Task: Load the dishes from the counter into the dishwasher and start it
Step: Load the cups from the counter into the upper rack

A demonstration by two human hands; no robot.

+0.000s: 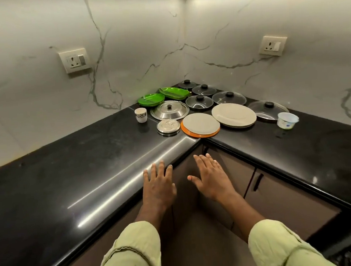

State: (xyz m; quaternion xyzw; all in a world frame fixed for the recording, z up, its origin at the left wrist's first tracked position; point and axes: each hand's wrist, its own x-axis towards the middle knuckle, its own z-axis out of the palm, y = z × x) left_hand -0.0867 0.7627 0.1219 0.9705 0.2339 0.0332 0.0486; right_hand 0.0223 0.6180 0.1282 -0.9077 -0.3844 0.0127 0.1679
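Black stone counter (pixel 68 184), L-shaped. The dishes are all bunched at its inner corner, none in hand.

Front row, left to right:
- patterned cup (pixel 140 115), upright
- small steel lid (pixel 168 127)
- pale plate (pixel 200 123) lying on an orange plate (pixel 186 132) (orange rim sits right at the counter's edge, at the corner)
- stack of white plates (pixel 233 114), close against the pale plate; touching or overlapping, can't tell

Behind the small steel lid is a big steel lid (pixel 169 110), knob up. Further back are stacked green plates (pixel 151 99) and a green tray (pixel 174 93), near the marble wall (pixel 40 102). Four glass lids (pixel 199 102) with black knobs fill the corner itself. A larger glass lid (pixel 268 108) lies right of the white plates, with a plastic tub (pixel 287 119) just beside it.

Hands are both flat, palms down, fingers straight and a little spread, holding nothing. The left hand (pixel 159 185) has its fingertips over the counter's rounded front edge; contact not clear. The right hand (pixel 211 176) hovers in front of the cupboard doors (pixel 260 191) below the corner, apart from the counter. Both are short of the dishes.

Pale green sleeves (pixel 136 248) show at the bottom. Each wall has a socket (pixel 75 60).
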